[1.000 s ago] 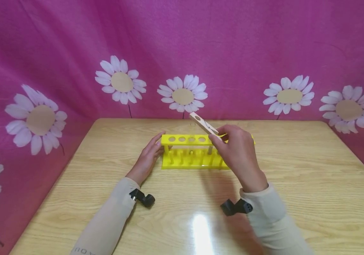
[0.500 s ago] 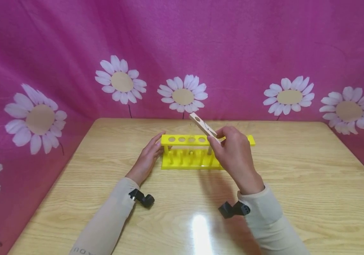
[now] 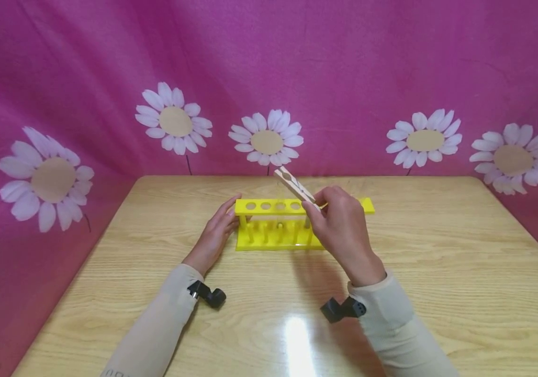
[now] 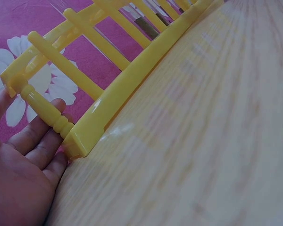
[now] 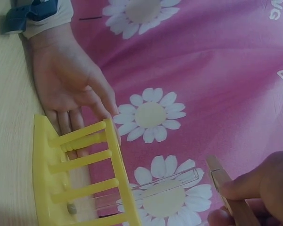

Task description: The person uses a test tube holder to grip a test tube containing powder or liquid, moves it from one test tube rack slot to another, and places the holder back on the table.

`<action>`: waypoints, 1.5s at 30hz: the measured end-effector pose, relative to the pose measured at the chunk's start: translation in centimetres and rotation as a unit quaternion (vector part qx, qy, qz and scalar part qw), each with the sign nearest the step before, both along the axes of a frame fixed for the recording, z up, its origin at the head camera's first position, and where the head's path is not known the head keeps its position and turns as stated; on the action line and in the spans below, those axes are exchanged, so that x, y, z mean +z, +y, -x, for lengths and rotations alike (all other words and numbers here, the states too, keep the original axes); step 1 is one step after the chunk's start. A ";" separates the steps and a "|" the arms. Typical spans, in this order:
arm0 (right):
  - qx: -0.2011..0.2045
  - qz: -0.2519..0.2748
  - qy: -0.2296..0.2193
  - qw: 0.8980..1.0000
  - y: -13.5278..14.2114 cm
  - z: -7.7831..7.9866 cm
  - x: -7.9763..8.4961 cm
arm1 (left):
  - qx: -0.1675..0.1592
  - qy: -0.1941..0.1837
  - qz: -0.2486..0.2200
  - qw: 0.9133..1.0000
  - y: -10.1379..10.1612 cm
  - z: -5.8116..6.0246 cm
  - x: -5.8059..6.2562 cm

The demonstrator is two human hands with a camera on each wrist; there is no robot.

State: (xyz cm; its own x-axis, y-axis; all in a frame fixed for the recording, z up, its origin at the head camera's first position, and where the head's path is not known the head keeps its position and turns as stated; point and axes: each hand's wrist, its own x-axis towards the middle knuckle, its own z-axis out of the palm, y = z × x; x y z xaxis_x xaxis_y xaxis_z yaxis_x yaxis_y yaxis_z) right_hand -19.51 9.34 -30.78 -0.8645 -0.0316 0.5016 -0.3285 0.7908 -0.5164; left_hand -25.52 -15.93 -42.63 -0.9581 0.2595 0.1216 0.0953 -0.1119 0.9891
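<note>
A yellow test tube rack (image 3: pixel 269 246) stands on the table, its row of holes along the top. My left hand (image 3: pixel 213 234) rests at the rack's left end; in the left wrist view its fingers (image 4: pixel 42 150) lie straight behind the end post. Above the rack, my right hand (image 3: pixel 343 230) pinches a wooden clothespin (image 3: pixel 294 186) between thumb and fingers, tilted up to the left. A clear glass test tube (image 5: pixel 172 182) sticks up from the rack, dark material at its bottom (image 5: pixel 72 208). In the right wrist view the clothespin's tip is near the tube's mouth, apart from it.
More tubes with dark contents (image 4: pixel 146 28) stand further along the rack. The wood-grain table (image 3: pixel 259 314) reaches back to a magenta cloth (image 3: pixel 344 68) printed with white daisies. My right hand hides part of the rack's right side.
My right hand has shifted a little left with the clothespin. The left hand stays at the rack's end, and the head view has turned slightly.
</note>
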 end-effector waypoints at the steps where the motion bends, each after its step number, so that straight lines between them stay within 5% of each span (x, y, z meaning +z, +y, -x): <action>1: 0.001 -0.001 0.002 1.000 0.0 0.0 0.0 | 0.000 0.001 -0.002 1.000 0.0 0.0 0.0; 17: 0.011 -0.003 0.018 1.000 -0.3 0.1 -0.5 | -0.004 0.001 -0.007 1.000 0.0 -0.1 0.1; 25: 0.013 -0.009 0.021 1.000 -0.4 0.1 -0.7 | -0.010 0.001 0.002 1.000 0.2 -0.9 1.4; 32: 0.008 -0.017 0.004 1.000 -0.4 0.3 -0.9 | -0.011 0.006 0.010 1.000 0.4 -1.4 2.1; 45: 0.002 -0.031 -0.046 0.998 -0.5 0.7 -1.6 | -0.009 0.000 0.008 1.000 0.3 -1.0 1.7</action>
